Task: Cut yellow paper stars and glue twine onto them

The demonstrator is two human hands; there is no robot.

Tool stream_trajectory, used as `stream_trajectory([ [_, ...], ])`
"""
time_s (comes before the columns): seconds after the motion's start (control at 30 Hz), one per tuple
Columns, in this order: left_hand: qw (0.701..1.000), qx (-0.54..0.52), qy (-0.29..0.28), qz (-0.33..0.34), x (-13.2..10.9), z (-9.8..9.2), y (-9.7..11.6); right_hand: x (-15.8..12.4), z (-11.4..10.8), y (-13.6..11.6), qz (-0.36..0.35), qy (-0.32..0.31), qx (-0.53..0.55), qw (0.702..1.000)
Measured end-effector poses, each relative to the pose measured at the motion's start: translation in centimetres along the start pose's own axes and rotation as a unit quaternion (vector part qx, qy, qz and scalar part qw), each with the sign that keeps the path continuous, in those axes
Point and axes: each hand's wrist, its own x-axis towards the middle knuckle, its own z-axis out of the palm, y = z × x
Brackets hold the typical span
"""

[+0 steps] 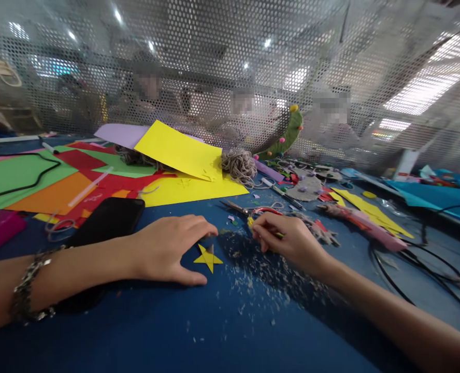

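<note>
A small yellow paper star (208, 258) lies flat on the blue table. Around its left side, my left hand (171, 248) rests with thumb and fingers apart, holding nothing. My right hand (282, 233) is closed in a pinch to the right of the star, and bits of yellow paper scraps (250, 221) show at and between its fingers. Just behind that hand lie scissors (235, 208) with red handles, their blades pointing left. Part of the handles is hidden by the hand.
Pale shreds (269, 282) litter the blue table (156, 331). A black phone (117, 217) lies behind my left forearm. Yellow sheets (183, 150), grey yarn (239, 165) and a pink glue gun (381, 228) with black cable sit farther back. A perforated metal screen (214, 52) stands behind, people beyond it.
</note>
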Motion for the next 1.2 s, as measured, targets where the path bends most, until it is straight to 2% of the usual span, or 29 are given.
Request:
stream_trajectory([
  [0.1,0.999,-0.028,-0.015,0.011,0.0,0.2,-0.2,-0.1,-0.2,0.0,-0.007,0.023,0.004,1.000],
  [0.27,0.997,-0.067,-0.035,0.029,0.1,0.2,-0.2,-0.3,-0.4,0.4,-0.064,0.044,-0.061,0.995],
  [0.43,0.992,-0.115,-0.047,0.009,0.1,0.2,0.0,-0.5,-0.4,1.2,-0.097,0.123,-0.111,0.981],
  [0.53,0.990,-0.133,-0.056,-0.010,0.1,0.3,-0.1,-0.5,-0.5,1.5,-0.127,0.143,-0.124,0.974],
  [0.73,0.987,-0.154,-0.040,-0.025,0.2,0.4,-0.5,-0.4,-0.2,1.6,-0.158,0.136,-0.153,0.966],
  [1.2,0.985,-0.169,-0.018,-0.037,0.2,0.2,-0.3,-0.1,-0.4,1.8,-0.104,0.092,-0.164,0.977],
])
